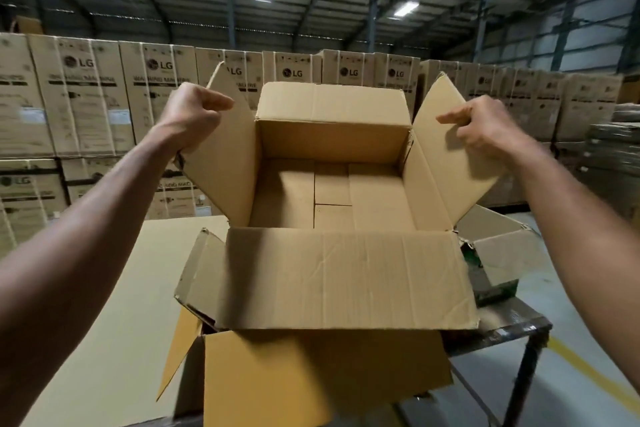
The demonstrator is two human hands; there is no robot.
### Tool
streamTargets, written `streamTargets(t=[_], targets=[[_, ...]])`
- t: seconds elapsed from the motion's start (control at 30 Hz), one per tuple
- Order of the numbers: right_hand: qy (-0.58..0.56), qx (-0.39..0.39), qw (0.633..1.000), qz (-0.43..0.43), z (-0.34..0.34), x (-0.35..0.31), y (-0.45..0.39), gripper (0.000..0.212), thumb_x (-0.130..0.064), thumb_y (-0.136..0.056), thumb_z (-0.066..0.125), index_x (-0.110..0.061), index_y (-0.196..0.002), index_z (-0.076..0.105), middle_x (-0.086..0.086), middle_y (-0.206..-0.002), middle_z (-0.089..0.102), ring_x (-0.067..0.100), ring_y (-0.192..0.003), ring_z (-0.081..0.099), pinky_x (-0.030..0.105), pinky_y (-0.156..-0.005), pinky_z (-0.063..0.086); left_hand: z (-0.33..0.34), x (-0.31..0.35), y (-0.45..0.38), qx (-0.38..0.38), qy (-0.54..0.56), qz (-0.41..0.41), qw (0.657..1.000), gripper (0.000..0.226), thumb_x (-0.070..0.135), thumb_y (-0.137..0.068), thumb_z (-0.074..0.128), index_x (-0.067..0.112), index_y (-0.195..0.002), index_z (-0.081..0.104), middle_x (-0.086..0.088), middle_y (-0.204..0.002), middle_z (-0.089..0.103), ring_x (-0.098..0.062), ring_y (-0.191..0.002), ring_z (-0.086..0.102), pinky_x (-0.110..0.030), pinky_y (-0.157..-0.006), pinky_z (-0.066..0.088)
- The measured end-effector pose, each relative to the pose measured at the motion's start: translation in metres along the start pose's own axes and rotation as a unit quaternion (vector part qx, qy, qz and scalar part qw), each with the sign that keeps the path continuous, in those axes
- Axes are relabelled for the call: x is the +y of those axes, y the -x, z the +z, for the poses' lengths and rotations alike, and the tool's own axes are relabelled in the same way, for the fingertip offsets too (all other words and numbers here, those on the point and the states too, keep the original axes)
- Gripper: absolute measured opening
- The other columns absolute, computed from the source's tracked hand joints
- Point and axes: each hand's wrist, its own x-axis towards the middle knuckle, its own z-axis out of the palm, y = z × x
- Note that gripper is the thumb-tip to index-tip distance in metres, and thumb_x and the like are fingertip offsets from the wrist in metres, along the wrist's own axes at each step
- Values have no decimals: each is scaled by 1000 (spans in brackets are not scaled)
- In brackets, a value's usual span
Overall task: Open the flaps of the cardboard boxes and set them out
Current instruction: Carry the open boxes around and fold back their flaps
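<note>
Plain brown cardboard box (332, 191) dead centre, all four flaps open: 12 o'clock flap upright, 3 and 9 flaps angled out, 6 flap folded down toward camera. Inside empty, creased, bit battered.

A metal-framed table (512, 326) carries the load here, its dark leg dropping to the grey floor (585, 350). On it sit the open cardboard box (332, 184), a flat cardboard sheet (114, 305) to the left, and a smaller green-printed box (498, 267) at right.

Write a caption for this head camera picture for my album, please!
Left hand and right hand grip the side flaps of an empty cardboard box.
</note>
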Motion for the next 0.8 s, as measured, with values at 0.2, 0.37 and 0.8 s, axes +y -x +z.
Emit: streamTargets(t=[0.2, 0.37, 0.8], targets=[[-44, -47, 997, -35, 61, 20, -72, 46, 6, -89, 60, -17, -128, 66, 3, -140, 59, 23, -131, 51, 45, -113, 38, 25, -38, -31, 13, -21, -42, 999, 37, 0, -95, 57, 13, -128, 67, -3, -133, 65, -8, -113, 58, -21, -92, 44], [-72, -95, 992, -40, 117, 39, -125, 45, 7, -90, 57, -18, -127, 68, 0, -139, 60, 20, -132, 51, 41, -113, 39, 59, -60, -53, 10, -54, -81, 995, 37, 0, -93, 59, 12, -127, 68, -6, -129, 67, -10, -105, 59, -23, -89, 46], [-51, -243, 968, -42, 253, 91, -163, 48, 10, -90, 54, -18, -127, 68, -3, -136, 63, 17, -132, 51, 35, -114, 33, 151, -146, -39, -82, -128, -181, 972, 42, -8, -91, 55, 10, -128, 67, -7, -126, 68, -10, -98, 58, -23, -89, 46]])
